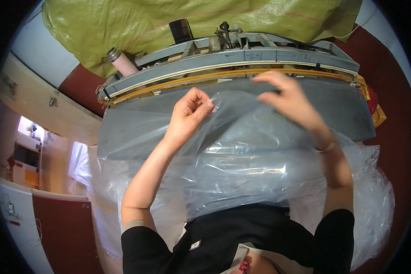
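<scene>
Both hands, left hand (189,114), right hand (290,102), pinching clear plastic bag (242,150), grey table (347,109)

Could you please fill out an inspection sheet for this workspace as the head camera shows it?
Surface: grey flat bed of a long sealing-type machine, partly covered by plastic.
Job's things: clear plastic bag held up over the bed; more clear plastic film heaped at the near edge and to the right.
Clutter: pink flask with metal cap at the machine's far left end; dark box on top.
Hands: left hand pinches the bag's edge; right hand grips the same edge further right.
Cables: nothing seen.
Surroundings: green woven sack behind the machine; dark red floor.
</scene>
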### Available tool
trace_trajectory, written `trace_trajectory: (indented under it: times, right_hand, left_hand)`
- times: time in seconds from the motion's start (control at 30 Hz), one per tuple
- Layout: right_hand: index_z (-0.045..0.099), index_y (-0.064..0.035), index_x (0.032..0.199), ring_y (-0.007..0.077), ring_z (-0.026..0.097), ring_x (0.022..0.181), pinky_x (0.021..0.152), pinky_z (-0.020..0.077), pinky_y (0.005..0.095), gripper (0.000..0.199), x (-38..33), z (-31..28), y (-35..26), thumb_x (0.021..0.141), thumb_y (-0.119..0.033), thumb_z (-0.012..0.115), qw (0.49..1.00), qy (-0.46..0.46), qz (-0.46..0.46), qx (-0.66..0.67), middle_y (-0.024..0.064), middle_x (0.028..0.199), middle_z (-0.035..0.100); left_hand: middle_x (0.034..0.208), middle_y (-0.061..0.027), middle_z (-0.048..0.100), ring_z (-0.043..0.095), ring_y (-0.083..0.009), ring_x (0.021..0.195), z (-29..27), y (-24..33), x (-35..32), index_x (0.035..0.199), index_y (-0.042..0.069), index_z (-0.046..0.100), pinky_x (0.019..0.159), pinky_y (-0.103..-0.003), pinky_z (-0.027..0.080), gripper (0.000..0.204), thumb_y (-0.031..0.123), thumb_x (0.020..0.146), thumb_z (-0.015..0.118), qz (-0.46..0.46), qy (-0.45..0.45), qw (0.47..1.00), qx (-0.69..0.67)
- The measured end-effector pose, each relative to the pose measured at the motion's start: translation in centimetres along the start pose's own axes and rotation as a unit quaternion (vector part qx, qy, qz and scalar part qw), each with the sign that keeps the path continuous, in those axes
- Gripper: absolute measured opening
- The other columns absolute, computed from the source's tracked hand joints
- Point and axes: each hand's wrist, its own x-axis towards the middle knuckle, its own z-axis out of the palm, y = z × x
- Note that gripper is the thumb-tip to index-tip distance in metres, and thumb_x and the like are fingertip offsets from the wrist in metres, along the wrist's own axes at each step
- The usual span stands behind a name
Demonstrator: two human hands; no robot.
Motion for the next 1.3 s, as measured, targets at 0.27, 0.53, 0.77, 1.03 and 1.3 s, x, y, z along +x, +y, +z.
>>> trace_trajectory:
  times: [0.27, 0.53, 0.77, 1.03, 1.3]
  right_hand:
    - [0.056, -0.0011, 0.087, 0.0067, 0.051, 0.066, 0.058, 0.0416, 0.02, 0.011, 2.4, 8.6, -0.5, 0.084, -0.012, 0.057, 0.929, -0.115, 0.068, 0.346, 0.0008, 0.075, 0.056]
    - [0.056, -0.006, 0.092, 0.0029, 0.042, 0.057, 0.05, 0.0324, 0.0156, 0.019, 2.1, 12.5, -0.6, 0.09, -0.023, 0.048, 0.865, -0.068, 0.192, 0.46, -0.004, 0.07, 0.051]
    - [0.053, -0.009, 0.093, 0.0099, 0.051, 0.074, 0.064, 0.0428, 0.0243, 0.012, 0.8, 7.7, 8.1, 0.088, -0.019, 0.049, 0.815, 0.281, 0.212, 0.46, 0.0007, 0.082, 0.055]
    - [0.059, -0.0032, 0.101, 0.0139, 0.053, 0.089, 0.082, 0.0398, 0.0263, 0.028, -15.0, -13.8, 25.2, 0.088, -0.025, 0.048, 0.84, 0.44, 0.295, -0.116, 0.0039, 0.093, 0.06]
    - [0.056, 0.0025, 0.1, 0.0165, 0.055, 0.086, 0.079, 0.0399, 0.0267, 0.035, -25.6, -24.0, 28.1, 0.089, -0.029, 0.047, 0.823, 0.333, 0.409, -0.21, 0.0078, 0.093, 0.062]
  left_hand:
    - [0.08, 0.0021, 0.052, 0.047, -0.0039, 0.072, -1.7, 1.9, -1.5, 0.081, 0.005, 0.048, 0.061, -0.016, 0.037, 0.013, 0.006, 0.08, 0.061, 0.075, 0.004, 0.971, 0.226]
    - [0.074, -0.0062, 0.052, 0.051, -0.0225, 0.067, -0.5, -0.5, -0.6, 0.076, 0.007, 0.051, 0.056, -0.031, 0.041, 0.02, 0.005, 0.061, 0.064, 0.392, 0.124, 0.76, 0.503]
    - [0.098, -0.0061, 0.056, 0.05, -0.0185, 0.097, 0.3, -4.1, -7.0, 0.112, 0.004, 0.051, 0.087, -0.033, 0.037, 0.037, 0.015, 0.079, 0.062, -0.145, -0.225, 0.956, -0.115]
    - [0.074, -0.004, 0.06, 0.056, -0.012, 0.072, -9.1, -0.6, -15.5, 0.086, 0.001, 0.057, 0.067, -0.027, 0.045, 0.017, 0.003, 0.069, 0.057, -0.256, -0.329, 0.886, 0.202]
    - [0.064, 0.0043, 0.049, 0.042, -0.0033, 0.061, -27.2, 11.2, -18.5, 0.074, 0.005, 0.056, 0.055, -0.019, 0.036, 0.007, 0.008, 0.076, 0.061, -0.214, 0.165, 0.875, 0.402]
